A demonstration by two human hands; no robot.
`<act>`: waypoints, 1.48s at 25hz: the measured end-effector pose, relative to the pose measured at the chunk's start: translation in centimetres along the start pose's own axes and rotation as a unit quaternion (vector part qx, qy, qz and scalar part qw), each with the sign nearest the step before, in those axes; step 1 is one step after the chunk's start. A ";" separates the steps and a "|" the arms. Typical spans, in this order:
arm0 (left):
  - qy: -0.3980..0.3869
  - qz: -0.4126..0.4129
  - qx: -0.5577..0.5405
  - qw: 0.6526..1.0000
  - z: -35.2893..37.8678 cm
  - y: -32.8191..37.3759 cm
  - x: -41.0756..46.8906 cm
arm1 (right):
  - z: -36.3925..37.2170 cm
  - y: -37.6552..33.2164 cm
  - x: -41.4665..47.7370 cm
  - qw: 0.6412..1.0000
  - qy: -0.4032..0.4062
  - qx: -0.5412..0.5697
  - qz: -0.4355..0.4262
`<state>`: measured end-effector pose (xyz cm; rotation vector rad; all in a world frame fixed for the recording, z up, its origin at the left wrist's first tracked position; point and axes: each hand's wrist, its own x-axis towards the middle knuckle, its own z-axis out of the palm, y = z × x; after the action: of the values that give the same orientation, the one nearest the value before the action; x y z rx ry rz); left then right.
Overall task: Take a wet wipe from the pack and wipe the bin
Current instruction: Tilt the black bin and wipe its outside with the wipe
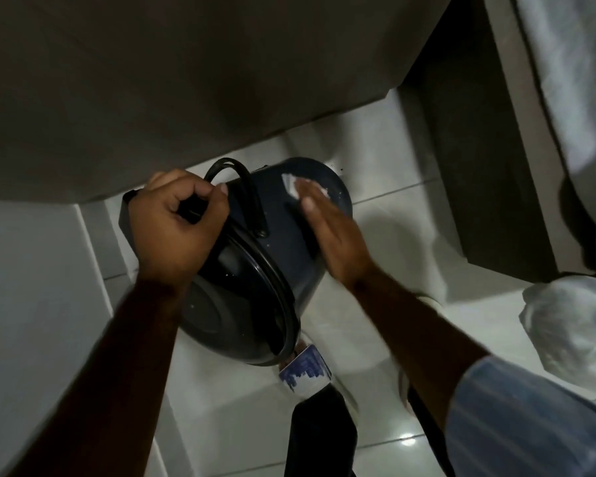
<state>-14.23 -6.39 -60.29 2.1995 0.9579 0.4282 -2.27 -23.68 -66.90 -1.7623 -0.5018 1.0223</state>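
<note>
The bin [272, 249] hangs tilted above the tiled floor [393, 235], its mouth turned toward the person at about 7 o'clock, its base away at 1 o'clock. The left hand [178, 222] is clenched around the rim and handle [245, 187] at 10 o'clock, probably to steady the bin and expose its side. The right hand [331, 235] lies flat, fingers [310, 197] stretched out, pressing the white wet wipe [289, 187] against the outer wall near the base. Wiping looks underway. The pack cannot be identified with certainty.
</note>
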 end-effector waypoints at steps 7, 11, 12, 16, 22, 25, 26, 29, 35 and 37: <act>0.023 -0.014 0.014 1.000 -0.3 -0.1 -0.5 | 0.8 -1.0 2.4 0.994 -0.037 0.071 0.080; 0.023 -0.004 0.016 1.000 -0.7 -1.2 -0.8 | 1.8 -2.3 -5.9 0.992 -0.085 0.088 -0.028; 0.022 0.001 0.015 1.000 -0.8 -1.5 -1.0 | 1.8 -1.9 -6.5 0.993 -0.091 0.050 -0.060; 0.025 0.002 0.015 1.000 -1.3 -2.1 -1.7 | 1.8 -1.9 -1.2 0.992 -0.105 -0.024 -0.072; 0.063 -0.053 -0.018 0.996 -0.9 -2.3 -1.1 | 2.6 -2.7 -0.1 0.989 -0.106 -0.047 -0.092; 0.063 -0.063 -0.018 0.996 -1.0 -2.1 -0.6 | 1.9 -1.3 -5.1 0.987 -0.097 -0.041 -0.121; 0.062 -0.065 -0.025 0.996 -1.1 -1.9 -0.4 | 1.7 -0.8 -6.5 0.984 -0.101 -0.048 -0.141; 0.038 -0.056 -0.027 0.997 -1.2 -1.4 0.1 | 1.7 0.6 -8.2 0.970 -0.113 -0.093 -0.192; 0.020 -0.021 -0.005 1.000 -0.9 -2.1 0.4 | 1.4 5.1 -0.1 0.998 0.042 -0.045 -0.024; 0.021 -0.021 -0.002 1.000 -0.6 -1.7 0.2 | 0.4 5.4 3.1 0.997 0.069 -0.012 0.043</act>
<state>-15.26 -5.13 -61.08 2.1704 1.0231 0.4575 -1.48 -23.42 -73.07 -1.8747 -0.3564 0.9480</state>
